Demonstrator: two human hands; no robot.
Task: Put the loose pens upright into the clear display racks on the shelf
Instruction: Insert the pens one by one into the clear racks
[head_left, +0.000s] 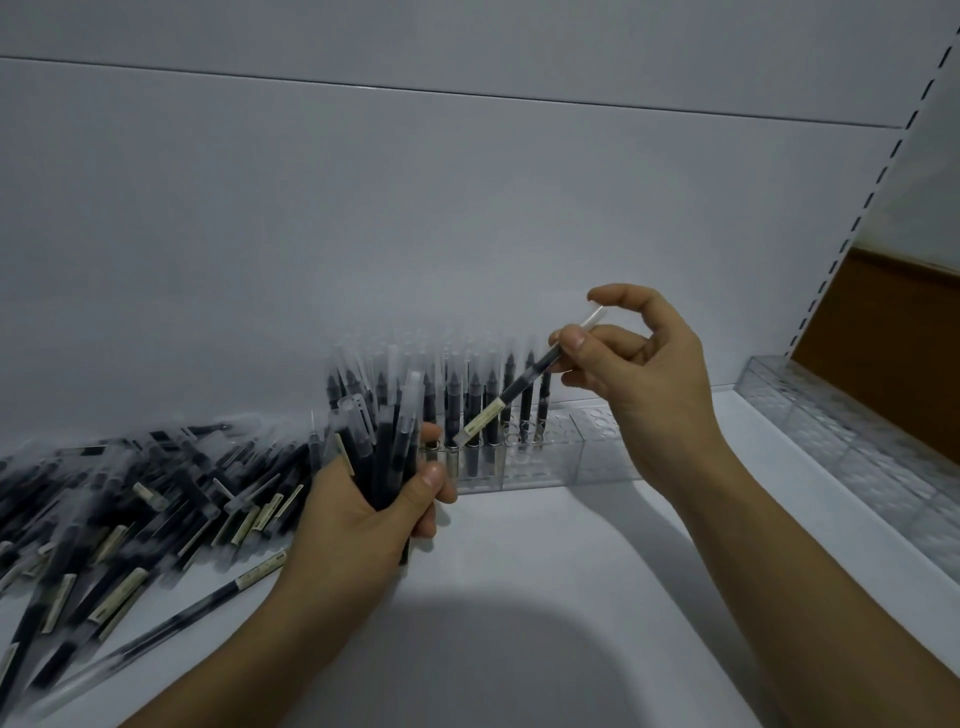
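White shelf (545, 597) carries a rack (545, 457); the right hand (644, 384) pinches one pen (514, 395) tilted over it, the left hand (363, 509) grips a bundle (384, 447) beside loose pens (104, 519).

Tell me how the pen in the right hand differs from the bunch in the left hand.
The right hand pinches a single pen; the left hand grips a bunch of pens. The single pen slants with its lower end at the clear rack; the bunch of pens stands nearly upright. Both are dark pens with clear caps.
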